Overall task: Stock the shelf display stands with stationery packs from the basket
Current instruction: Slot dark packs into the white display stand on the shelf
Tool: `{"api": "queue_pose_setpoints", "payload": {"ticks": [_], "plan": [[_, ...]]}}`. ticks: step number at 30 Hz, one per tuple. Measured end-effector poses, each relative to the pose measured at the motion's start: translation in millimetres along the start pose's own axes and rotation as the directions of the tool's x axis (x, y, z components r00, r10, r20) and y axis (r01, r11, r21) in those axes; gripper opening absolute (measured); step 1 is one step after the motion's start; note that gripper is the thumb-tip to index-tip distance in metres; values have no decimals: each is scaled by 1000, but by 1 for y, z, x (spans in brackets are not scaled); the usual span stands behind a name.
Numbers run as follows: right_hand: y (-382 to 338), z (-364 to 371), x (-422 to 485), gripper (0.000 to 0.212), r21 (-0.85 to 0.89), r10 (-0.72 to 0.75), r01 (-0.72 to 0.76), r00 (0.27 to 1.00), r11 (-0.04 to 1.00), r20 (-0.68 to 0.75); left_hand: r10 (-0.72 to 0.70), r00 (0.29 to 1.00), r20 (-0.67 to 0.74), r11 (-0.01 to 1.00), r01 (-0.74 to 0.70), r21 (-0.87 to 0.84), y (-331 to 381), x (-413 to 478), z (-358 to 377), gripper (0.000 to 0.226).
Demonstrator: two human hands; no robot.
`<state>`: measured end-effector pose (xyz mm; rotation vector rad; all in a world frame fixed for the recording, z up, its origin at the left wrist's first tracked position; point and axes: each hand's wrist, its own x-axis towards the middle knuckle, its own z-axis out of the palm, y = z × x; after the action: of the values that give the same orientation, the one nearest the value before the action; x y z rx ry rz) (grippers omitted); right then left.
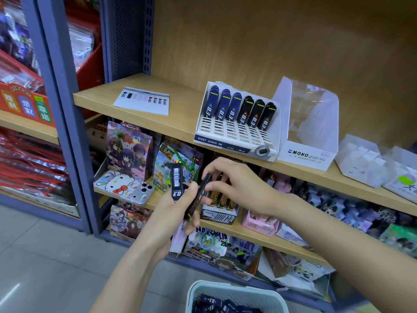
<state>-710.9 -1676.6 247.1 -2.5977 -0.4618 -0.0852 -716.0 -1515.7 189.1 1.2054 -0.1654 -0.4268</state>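
While bare shelf (185, 118) is lying open left of display stand (234, 141), left hand (167, 213) is gripping upright black pack (177, 181) below shelf edge; right hand (239, 186) is pinching second pack (201, 192) beside it, above basket (225, 285).

The shelf (180, 114) was light brown wood, and the wall (248, 41) behind it was wood too. Blue-grey metal posts (56, 86) held it up, next to a panel (126, 37) full of small holes. The floor (45, 256) had pale grey tiles, a little shiny. Another rack (22, 125) stood to the left.
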Motion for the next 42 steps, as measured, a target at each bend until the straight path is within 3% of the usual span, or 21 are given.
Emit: {"api": "queue_pose_setpoints", "payload": {"ticks": [5, 7, 12, 15, 17, 19, 22, 25, 29, 33, 42], "plan": [[11, -14, -15, 6, 7, 105, -104, 994, 994, -37, -2, 1000, -24, 996, 4, 86, -1, 3, -1, 39], [11, -13, -22, 3, -86, 83, -80, 996, 993, 35, 16, 999, -40, 995, -12, 96, -2, 4, 1, 39], [2, -4, -22, 22, -398, -112, 144, 989, 906, 101, 41, 999, -25, 989, -36, 147, -3, 4, 9, 47], [-10, -13, -18, 24, -504, -63, 95, 995, 859, 79, 20, 999, -39, 993, -15, 114, -4, 3, 9, 50], [-14, -23, -15, 17, -446, 13, -3, 1000, 895, 18, -5, 999, -46, 998, 8, 66, -3, 3, 7, 47], [-14, -35, -11, 9, -317, 44, -84, 991, 945, -130, -21, 999, -50, 998, 24, 58, -2, 4, 5, 46], [-5, -60, -1, 13, -16, 159, -181, 901, 983, -403, -10, 997, -73, 996, 17, 91, -4, 6, 4, 42], [5, -80, 15, 22, 203, 267, -187, 812, 961, -519, -9, 997, -76, 994, 17, 105, -6, 7, 4, 37], [21, -91, 38, 10, 205, 349, -282, 771, 937, -533, -52, 997, -64, 996, 56, 62, -6, 7, 3, 32], [31, -94, 52, 17, 187, 356, -303, 761, 934, -543, -46, 997, -59, 999, 46, 7, -6, 11, 1, 16], [46, -103, 59, 9, 105, 225, -200, 822, 974, -524, -20, 998, -60, 996, 25, 80, -6, 11, 0, 31]]}}
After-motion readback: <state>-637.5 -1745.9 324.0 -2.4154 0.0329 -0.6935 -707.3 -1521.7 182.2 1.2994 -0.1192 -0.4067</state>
